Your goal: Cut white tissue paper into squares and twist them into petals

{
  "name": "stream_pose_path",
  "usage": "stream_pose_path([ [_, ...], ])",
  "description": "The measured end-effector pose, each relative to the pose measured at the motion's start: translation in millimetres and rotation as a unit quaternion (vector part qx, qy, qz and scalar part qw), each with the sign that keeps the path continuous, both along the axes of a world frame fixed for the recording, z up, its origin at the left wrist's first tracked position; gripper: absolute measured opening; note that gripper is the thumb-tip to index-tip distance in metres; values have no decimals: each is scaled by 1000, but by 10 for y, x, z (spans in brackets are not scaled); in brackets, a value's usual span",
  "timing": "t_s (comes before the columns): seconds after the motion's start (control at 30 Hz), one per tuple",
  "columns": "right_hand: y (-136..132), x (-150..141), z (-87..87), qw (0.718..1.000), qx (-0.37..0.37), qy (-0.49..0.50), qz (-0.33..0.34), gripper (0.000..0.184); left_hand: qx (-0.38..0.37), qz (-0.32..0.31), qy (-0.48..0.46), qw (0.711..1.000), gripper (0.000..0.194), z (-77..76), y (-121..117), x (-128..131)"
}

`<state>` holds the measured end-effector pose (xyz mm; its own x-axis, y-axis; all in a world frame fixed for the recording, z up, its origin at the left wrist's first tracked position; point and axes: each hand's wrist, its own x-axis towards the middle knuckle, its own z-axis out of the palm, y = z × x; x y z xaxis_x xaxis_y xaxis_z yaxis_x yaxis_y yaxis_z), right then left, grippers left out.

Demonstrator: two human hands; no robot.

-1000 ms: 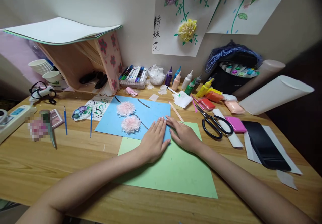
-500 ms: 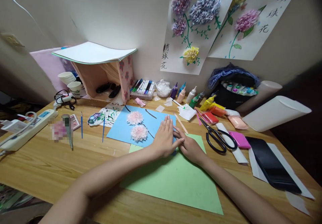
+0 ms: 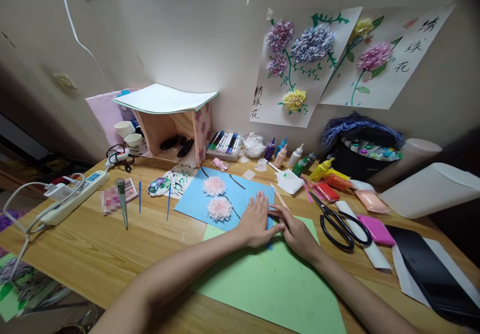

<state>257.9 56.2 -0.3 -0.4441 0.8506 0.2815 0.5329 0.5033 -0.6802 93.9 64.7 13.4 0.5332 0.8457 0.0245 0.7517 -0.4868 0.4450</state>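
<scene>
On the blue paper (image 3: 191, 201) my left hand (image 3: 255, 221) lies flat, fingers stretched out together over its right part. Two fluffy pale pink paper flowers (image 3: 219, 209) and dark stem strokes are on that sheet, left of the hand. My right hand (image 3: 298, 231) meets the left thumb at the sheet's right edge. Its fingers are bent in, with something dark showing between them that I cannot make out. Beneath both hands, a green sheet (image 3: 262, 289) spreads toward me, partly under the blue paper.
Black-handled scissors (image 3: 339, 224) and a dark phone (image 3: 431, 269) lie at the right. Paint bottles (image 3: 300, 166) and a marker box (image 3: 224, 145) line the wall. Two blue brushes (image 3: 168, 201) and a power strip (image 3: 75, 199) are at the left. Flower pictures (image 3: 300, 69) hang above.
The camera view has tilted up and turned left, so everything sits lower and farther right. Both hands stay at nearly the same place on the paper.
</scene>
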Motion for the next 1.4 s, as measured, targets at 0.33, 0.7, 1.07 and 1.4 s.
stream_pose_path([
  [0.33, 268, -43, 169, 992, 67, -72, -84, 21, 126, 358, 4, 925, 36, 415, -250, -1511],
  [0.7, 1187, -257, 471, 957, -90, -274, -29, 39, -71, 388, 84, 915, 51, 319, 85, -2059],
  [1.07, 481, 78, 698, 969, -244, 33, -5, 36, -78, 371, -397, 836, 49, 654, 196, -2126],
  [1.4, -310, -173, 489, 874, -265, 359, -192, 41, -282, 273, -508, 767, 54, 456, -387, -962],
])
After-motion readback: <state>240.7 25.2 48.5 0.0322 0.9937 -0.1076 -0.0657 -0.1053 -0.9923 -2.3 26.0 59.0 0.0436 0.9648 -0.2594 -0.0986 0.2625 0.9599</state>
